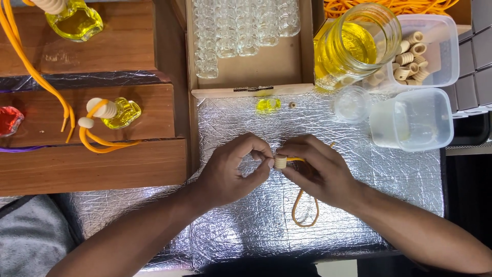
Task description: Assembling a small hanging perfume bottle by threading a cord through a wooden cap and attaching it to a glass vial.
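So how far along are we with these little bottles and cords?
Done: one filled bottle with cap and orange cord lies on the wooden board. In hand: left hand and right hand hold a wooden cap on an orange cord. Left: a small filled bottle uncapped, many empty bottles boxed.

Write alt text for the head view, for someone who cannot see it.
Both hands, left hand and right hand, pinch a small wooden cap threaded on an orange cord over a foil-covered table. Behind sit a small yellow-filled bottle, a box of empty glass bottles and a jar of yellow liquid.
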